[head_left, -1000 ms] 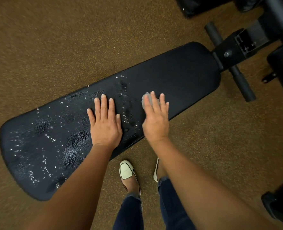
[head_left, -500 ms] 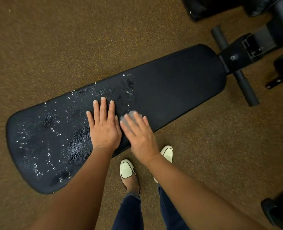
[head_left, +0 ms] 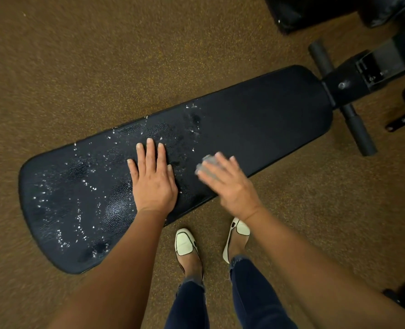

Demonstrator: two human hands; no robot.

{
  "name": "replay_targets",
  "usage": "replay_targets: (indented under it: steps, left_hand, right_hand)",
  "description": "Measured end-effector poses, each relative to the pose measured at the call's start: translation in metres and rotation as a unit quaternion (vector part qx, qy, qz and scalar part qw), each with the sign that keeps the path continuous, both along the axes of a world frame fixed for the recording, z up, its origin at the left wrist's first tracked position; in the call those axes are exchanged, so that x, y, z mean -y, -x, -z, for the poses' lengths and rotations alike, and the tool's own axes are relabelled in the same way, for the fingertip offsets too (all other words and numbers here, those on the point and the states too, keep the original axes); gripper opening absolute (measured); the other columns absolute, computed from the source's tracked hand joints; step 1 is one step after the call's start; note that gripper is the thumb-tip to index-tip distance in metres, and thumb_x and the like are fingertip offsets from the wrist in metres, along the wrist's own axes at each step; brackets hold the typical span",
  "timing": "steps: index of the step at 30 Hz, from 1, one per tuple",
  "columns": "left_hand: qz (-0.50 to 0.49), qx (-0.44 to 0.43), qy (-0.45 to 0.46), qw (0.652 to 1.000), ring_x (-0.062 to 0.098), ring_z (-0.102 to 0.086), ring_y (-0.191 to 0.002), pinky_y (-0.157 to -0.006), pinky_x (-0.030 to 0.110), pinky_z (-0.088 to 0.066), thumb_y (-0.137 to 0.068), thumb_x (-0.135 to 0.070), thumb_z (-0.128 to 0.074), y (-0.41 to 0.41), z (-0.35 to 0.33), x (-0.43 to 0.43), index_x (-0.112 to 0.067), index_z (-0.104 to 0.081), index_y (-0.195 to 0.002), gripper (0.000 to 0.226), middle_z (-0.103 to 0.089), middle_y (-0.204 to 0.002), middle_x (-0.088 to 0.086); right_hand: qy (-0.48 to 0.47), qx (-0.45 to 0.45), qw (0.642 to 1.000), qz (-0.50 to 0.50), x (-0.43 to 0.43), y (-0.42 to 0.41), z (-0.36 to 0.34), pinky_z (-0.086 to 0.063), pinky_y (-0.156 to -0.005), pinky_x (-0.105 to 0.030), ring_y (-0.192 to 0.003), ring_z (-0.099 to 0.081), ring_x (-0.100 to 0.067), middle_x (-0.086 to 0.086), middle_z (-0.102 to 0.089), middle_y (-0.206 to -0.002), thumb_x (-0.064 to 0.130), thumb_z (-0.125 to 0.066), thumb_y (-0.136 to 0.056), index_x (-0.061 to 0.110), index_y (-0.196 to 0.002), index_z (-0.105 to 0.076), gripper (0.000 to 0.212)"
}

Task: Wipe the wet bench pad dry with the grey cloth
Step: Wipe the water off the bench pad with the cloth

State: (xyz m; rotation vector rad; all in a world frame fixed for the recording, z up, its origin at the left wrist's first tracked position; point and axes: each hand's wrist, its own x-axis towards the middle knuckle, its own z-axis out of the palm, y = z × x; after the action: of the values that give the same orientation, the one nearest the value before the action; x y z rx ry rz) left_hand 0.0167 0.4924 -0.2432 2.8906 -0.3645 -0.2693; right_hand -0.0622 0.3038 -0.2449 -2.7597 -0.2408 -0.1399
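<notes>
The right hand (head_left: 230, 184) is pressing the grey cloth (head_left: 206, 163) flat-fingered across the bench pad (head_left: 256, 129) while the left hand (head_left: 154, 179) is bracing open-palmed; droplets (head_left: 78, 217) leftward are probably needing the next pass.

The small grey cloth (head_left: 206, 163) is mostly hidden under the motion-blurred right hand (head_left: 230, 184), so only a pale smeared edge shows past the fingertips, and whether the hand grips it or presses it flat cannot be told. The flat left hand (head_left: 152, 181) covers part of the long black textured bench pad (head_left: 256, 129). Black padded gym equipment (head_left: 315, 13) at the far right is cut off by the picture's edge.
</notes>
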Motion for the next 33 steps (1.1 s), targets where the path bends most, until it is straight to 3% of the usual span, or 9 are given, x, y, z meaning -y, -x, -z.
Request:
replay_targets:
  steps: [4,8,11,17,22,24,28,30,33]
  left_hand:
    - [-0.004,0.001,0.000,1.000,0.028,0.001,-0.147,-0.117,0.050,0.001,-0.099,-0.032,-0.023,0.000,0.001,0.001,-0.012,-0.023,-0.149,0.054,-0.010,-0.160,0.008]
    - [-0.004,0.002,-0.001,1.000,0.029,0.000,-0.147,-0.116,0.050,0.000,-0.099,-0.032,-0.023,-0.001,0.001,0.001,-0.011,-0.024,-0.149,0.055,-0.011,-0.159,0.009]
    - [0.000,0.000,-0.001,1.000,0.029,0.002,-0.147,-0.117,0.050,0.000,-0.099,-0.031,-0.023,-0.005,0.000,0.002,-0.010,-0.023,-0.150,0.055,-0.009,-0.160,0.010]
    - [0.006,0.007,-0.002,1.000,0.031,0.002,-0.146,-0.116,0.051,0.000,-0.099,-0.029,-0.024,-0.016,0.001,0.007,-0.008,-0.023,-0.149,0.054,-0.010,-0.159,0.012]
    - [0.011,0.003,0.001,1.000,0.031,0.002,-0.146,-0.116,0.051,0.000,-0.098,-0.031,-0.021,-0.019,0.001,0.009,-0.007,-0.023,-0.149,0.057,-0.010,-0.159,0.012]
    - [0.018,0.007,-0.002,1.000,0.032,0.001,-0.146,-0.116,0.051,0.000,-0.098,-0.030,-0.022,-0.022,0.000,0.009,-0.006,-0.024,-0.148,0.056,-0.011,-0.159,0.012]
    - [0.027,0.009,-0.004,1.000,0.032,0.001,-0.146,-0.116,0.050,0.001,-0.098,-0.029,-0.023,-0.030,-0.001,0.013,-0.005,-0.022,-0.149,0.056,-0.011,-0.159,0.012]
    - [0.021,0.008,-0.003,1.000,0.032,0.000,-0.146,-0.116,0.050,0.001,-0.098,-0.028,-0.024,-0.034,0.000,0.014,-0.005,-0.023,-0.148,0.056,-0.012,-0.159,0.013]
    - [0.019,0.015,0.001,1.000,0.033,-0.001,-0.146,-0.116,0.051,0.001,-0.098,-0.029,-0.022,-0.039,0.000,0.012,-0.004,-0.024,-0.148,0.056,-0.013,-0.158,0.013]
  right_hand:
    - [-0.033,0.020,0.975,0.218,0.000,-0.056,0.001,-0.030,-0.109,-0.056,-0.129,-0.043,-0.039,-0.009,-0.059,-0.129,-0.010,-0.051,-0.082,0.011,-0.124,-0.063,0.048]
    - [-0.036,0.040,0.995,0.078,-0.045,-0.041,0.002,-0.028,-0.111,-0.052,-0.128,-0.045,-0.034,-0.010,-0.058,-0.131,-0.009,-0.047,-0.081,0.009,-0.125,-0.061,0.050]
    - [-0.005,0.011,1.000,0.009,-0.017,-0.012,0.001,-0.026,-0.112,-0.051,-0.132,-0.041,-0.033,-0.010,-0.055,-0.135,-0.012,-0.047,-0.079,0.011,-0.128,-0.059,0.055]
    - [-0.018,0.021,0.971,0.236,-0.022,-0.068,0.002,-0.031,-0.107,-0.056,-0.126,-0.046,-0.040,-0.011,-0.058,-0.130,-0.001,-0.042,-0.083,0.009,-0.124,-0.062,0.047]
    - [-0.009,0.021,1.000,-0.012,-0.024,-0.016,0.004,-0.025,-0.112,-0.051,-0.131,-0.042,-0.033,-0.009,-0.055,-0.134,-0.009,-0.044,-0.084,0.011,-0.127,-0.060,0.050]
    - [0.010,0.025,0.999,0.022,0.006,-0.018,0.006,-0.023,-0.113,-0.052,-0.132,-0.040,-0.035,-0.009,-0.056,-0.134,-0.011,-0.046,-0.083,0.012,-0.127,-0.061,0.052]
    - [-0.021,0.033,0.973,0.228,0.001,-0.082,0.005,-0.031,-0.108,-0.055,-0.125,-0.047,-0.041,-0.012,-0.061,-0.126,-0.009,-0.054,-0.080,0.008,-0.119,-0.065,0.044]
    - [-0.035,0.056,0.980,0.188,-0.029,-0.097,0.003,-0.028,-0.107,-0.053,-0.122,-0.050,-0.040,-0.014,-0.061,-0.125,-0.006,-0.052,-0.081,0.005,-0.118,-0.066,0.041]
    - [-0.024,0.044,0.999,-0.005,-0.034,-0.065,0.005,-0.025,-0.110,-0.051,-0.124,-0.049,-0.038,-0.015,-0.059,-0.128,-0.005,-0.044,-0.085,0.004,-0.119,-0.065,0.041]
